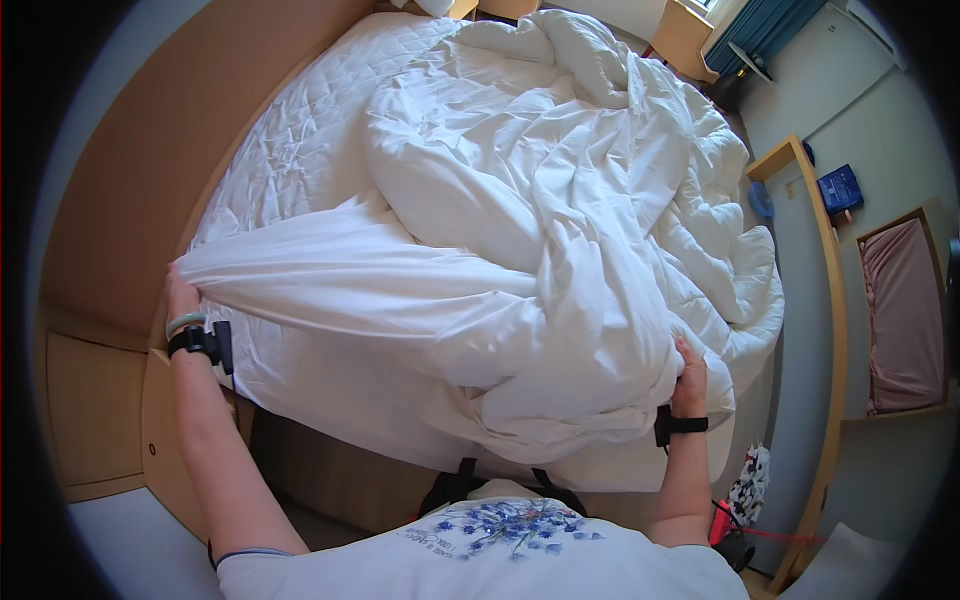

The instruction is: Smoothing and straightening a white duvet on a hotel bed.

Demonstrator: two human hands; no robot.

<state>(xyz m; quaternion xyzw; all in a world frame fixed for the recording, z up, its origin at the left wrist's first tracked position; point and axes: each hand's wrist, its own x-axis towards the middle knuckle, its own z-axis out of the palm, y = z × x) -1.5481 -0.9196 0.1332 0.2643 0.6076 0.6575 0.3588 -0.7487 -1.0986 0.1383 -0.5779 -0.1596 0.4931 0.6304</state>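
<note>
A white duvet cover (360,277) stretches across the near part of the bed, pulled taut towards the headboard by my left hand (182,292), which grips its edge. My right hand (690,379) grasps bunched white bedding at the near right; whether that is cover, duvet or both I cannot tell. A thick white duvet (720,247) lies rumpled on the right side of the bed, partly beneath the cover. Under it all, a quilted white mattress pad (292,142) shows at the left. Both wrists wear black bands with small devices.
The brown headboard (112,202) rises along the left, with a wooden bedside cabinet (97,405) near my left arm. On the right stand a wooden frame (829,300) and a wall with a blue packet (840,189). A chair (681,37) and a blue curtain (765,34) are at the far right.
</note>
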